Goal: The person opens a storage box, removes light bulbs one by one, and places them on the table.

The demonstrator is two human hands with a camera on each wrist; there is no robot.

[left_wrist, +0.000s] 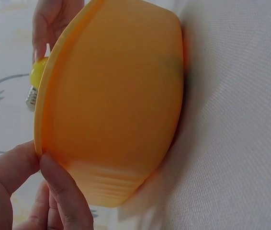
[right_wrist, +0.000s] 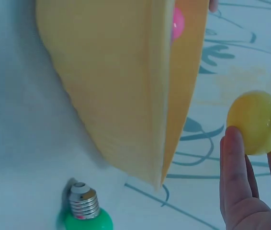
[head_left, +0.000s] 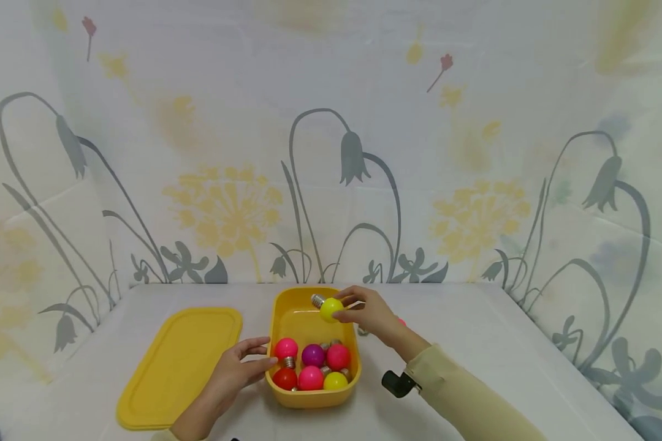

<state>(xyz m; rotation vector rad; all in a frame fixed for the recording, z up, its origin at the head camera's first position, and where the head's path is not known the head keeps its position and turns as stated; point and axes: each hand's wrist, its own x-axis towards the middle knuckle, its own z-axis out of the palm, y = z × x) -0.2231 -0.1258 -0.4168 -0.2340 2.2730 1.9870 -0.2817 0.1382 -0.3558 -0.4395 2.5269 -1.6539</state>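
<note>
A yellow light bulb (head_left: 331,310), its metal screw base pointing up and to the left, is held by the fingers of my right hand (head_left: 372,312) over the far end of a yellow plastic container (head_left: 311,401). My left hand (head_left: 237,370) pinches the container's left rim between thumb and finger, as the left wrist view shows on the container wall (left_wrist: 116,96). Inside, at the near end, lie several bulbs: a purple one (head_left: 313,355), a red one (head_left: 284,379), another yellow one (head_left: 335,381) and some pink ones (head_left: 311,378).
A flat yellow lid (head_left: 182,367) lies on the white table left of the container. To the container's right, a green bulb (right_wrist: 88,223) lies on the table; a bit of pink (head_left: 401,321) shows behind my right wrist. A patterned cloth (head_left: 331,202) hangs behind.
</note>
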